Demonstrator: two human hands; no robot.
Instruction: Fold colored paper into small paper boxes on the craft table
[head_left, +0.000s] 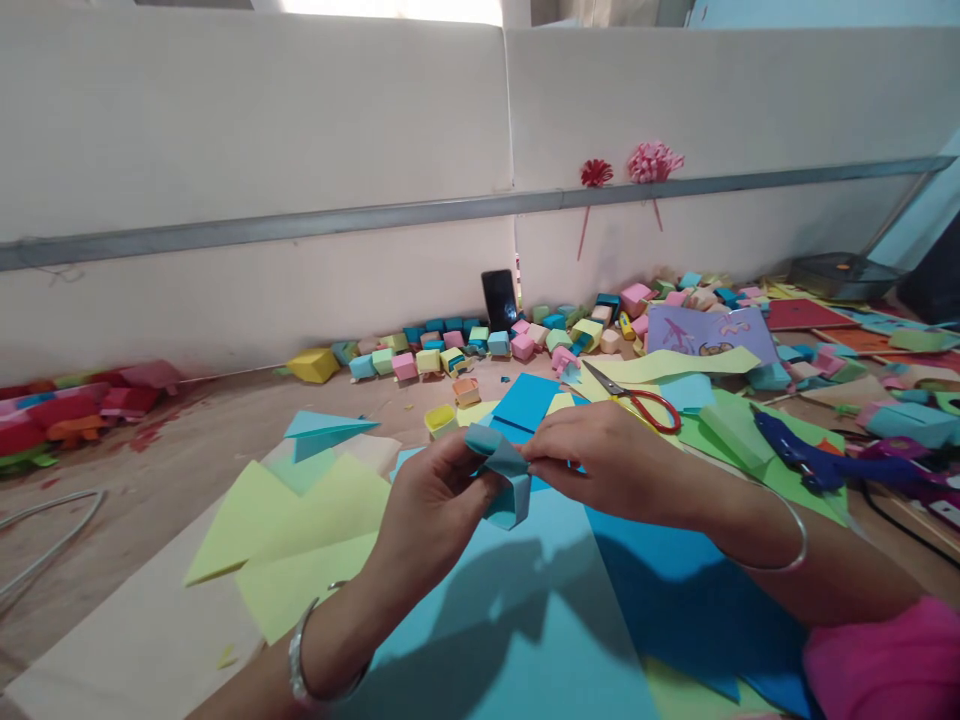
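Observation:
A small light-blue folded paper piece (511,490), partly shaped like a box, is held up above the sheets. My left hand (431,525) grips it between thumb and fingers from the left. At its right edge, the fingertips of my right hand (600,455) are pinched together on the paper. Under both hands lies a large light-blue paper sheet (510,640), with their shadows across it. Beside it on the right is a darker blue sheet (697,600). Yellow paper sheets (315,510) lie to the left of my left hand.
Scissors with red handles (649,405) lie beyond my right hand. A blue glue gun (825,455) rests on green paper at the right. Several small paper boxes (427,362) line the wall, where a phone (499,298) leans. A light-blue folded paper (326,430) sits at the left.

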